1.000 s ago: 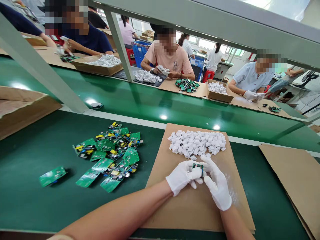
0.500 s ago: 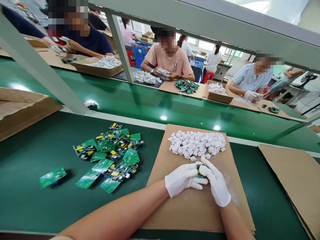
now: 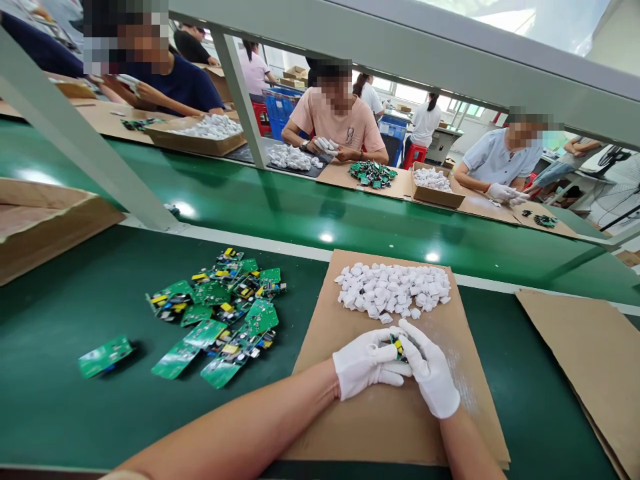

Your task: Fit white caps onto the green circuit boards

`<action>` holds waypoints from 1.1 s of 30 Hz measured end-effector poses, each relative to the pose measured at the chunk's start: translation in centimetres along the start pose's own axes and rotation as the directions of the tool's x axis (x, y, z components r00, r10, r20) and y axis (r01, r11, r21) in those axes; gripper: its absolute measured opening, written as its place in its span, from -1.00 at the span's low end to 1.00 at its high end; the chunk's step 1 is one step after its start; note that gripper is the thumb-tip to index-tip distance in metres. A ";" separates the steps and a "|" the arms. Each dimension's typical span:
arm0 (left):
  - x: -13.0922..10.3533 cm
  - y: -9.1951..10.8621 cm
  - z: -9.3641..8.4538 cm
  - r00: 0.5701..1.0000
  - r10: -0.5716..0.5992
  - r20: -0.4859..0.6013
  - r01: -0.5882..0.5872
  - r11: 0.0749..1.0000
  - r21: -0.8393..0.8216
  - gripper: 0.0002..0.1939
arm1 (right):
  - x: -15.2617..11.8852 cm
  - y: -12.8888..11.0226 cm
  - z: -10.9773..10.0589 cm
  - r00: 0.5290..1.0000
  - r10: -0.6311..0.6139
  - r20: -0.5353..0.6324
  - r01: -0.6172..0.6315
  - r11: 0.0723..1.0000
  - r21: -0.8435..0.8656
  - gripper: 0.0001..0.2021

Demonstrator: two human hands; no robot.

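Observation:
A small green circuit board [image 3: 399, 347] with a yellow part is held between my two white-gloved hands, above a brown cardboard sheet [image 3: 350, 427]. My left hand [image 3: 369, 362] grips its left side, and my right hand [image 3: 429, 370] has its fingers on the right side and top. The gloves cover much of the board. Just beyond my hands, at the far end of the cardboard, lies a pile of small white wrapped pieces [image 3: 393, 287]. To the left, a heap of green circuit boards [image 3: 213, 291] rests on the dark green table, with a single board [image 3: 105, 356] apart from it.
An open cardboard box [image 3: 55, 233] stands at the far left. More cardboard sheets [image 3: 590, 360] lie at the right. A slanted metal frame post [image 3: 90, 113] rises beyond the table. Across the green belt [image 3: 300, 217], several people sit handling small items beside piles and boxes.
Both my hands have shifted slightly, and the fingers of my right hand have moved a little on the board, showing more of its yellow part. Across the belt, people's hands have moved a little.

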State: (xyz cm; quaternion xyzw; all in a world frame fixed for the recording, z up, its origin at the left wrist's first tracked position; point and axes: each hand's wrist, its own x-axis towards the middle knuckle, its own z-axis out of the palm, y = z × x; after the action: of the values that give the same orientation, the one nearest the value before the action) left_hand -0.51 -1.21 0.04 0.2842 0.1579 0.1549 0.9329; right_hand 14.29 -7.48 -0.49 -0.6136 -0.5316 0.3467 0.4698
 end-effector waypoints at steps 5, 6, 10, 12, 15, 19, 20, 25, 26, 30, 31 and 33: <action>0.1 0.3 0.3 1.000 -0.023 0.008 0.023 0.999 -0.023 -0.69 | -0.1 -0.3 -0.4 0.999 -0.039 0.009 0.039 0.998 0.055 -0.60; 0.2 0.3 0.3 0.999 -0.033 0.008 0.033 0.999 -0.019 -0.67 | 0.0 -0.4 -0.4 0.999 -0.048 0.003 0.048 0.996 0.070 -0.59; 0.3 0.1 0.0 0.999 -0.044 0.012 0.044 0.999 0.004 -0.65 | -0.1 -0.5 0.0 1.000 0.009 -0.024 -0.008 0.998 0.068 -0.60; 0.4 -0.1 -0.2 1.000 -0.027 0.009 0.027 0.999 0.023 -0.70 | -0.2 -0.4 0.3 1.000 0.012 -0.025 -0.012 1.000 0.023 -0.62; 0.4 -0.3 -0.4 1.000 -0.018 0.004 0.018 0.999 0.034 -0.71 | -0.4 -0.2 0.5 0.999 0.000 -0.032 -0.001 0.999 -0.035 -0.61; 0.4 0.0 -0.3 1.000 -0.027 0.015 0.026 0.999 0.027 -0.66 | -0.5 -0.5 0.1 1.000 0.031 0.007 -0.031 0.986 0.161 -0.48; 0.3 0.2 -0.2 1.000 -0.023 0.014 0.023 0.999 0.024 -0.65 | -0.4 -0.5 0.0 0.999 0.035 0.010 -0.037 0.979 0.199 -0.47; 0.3 0.9 0.5 0.999 0.008 -0.033 -0.004 0.995 0.099 -0.61 | -0.2 -0.1 0.3 0.992 0.120 -0.042 -0.118 0.992 0.046 -0.54; 0.3 1.0 0.5 0.998 0.023 -0.059 -0.014 0.989 0.146 -0.63 | -0.2 0.0 0.4 0.992 0.123 -0.040 -0.122 0.992 0.027 -0.55; 0.6 0.9 0.5 0.990 0.083 -0.116 -0.044 0.952 0.304 -0.66 | -0.2 -0.2 0.5 0.995 0.103 -0.011 -0.102 0.993 0.067 -0.61; 0.7 0.9 0.4 0.990 0.089 -0.109 -0.049 0.944 0.326 -0.66 | -0.2 -0.3 0.4 0.995 0.101 -0.006 -0.100 0.991 0.087 -0.63; 0.8 0.8 0.3 0.991 0.097 -0.094 -0.057 0.932 0.358 -0.65 | -0.2 -0.4 0.2 0.994 0.107 -0.004 -0.106 0.986 0.125 -0.64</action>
State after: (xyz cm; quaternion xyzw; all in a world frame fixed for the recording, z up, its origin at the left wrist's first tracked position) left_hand 0.16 -0.44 0.58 0.4445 0.2232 0.1761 0.8495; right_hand 13.91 -7.58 -0.17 -0.6123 -0.4728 0.4009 0.4908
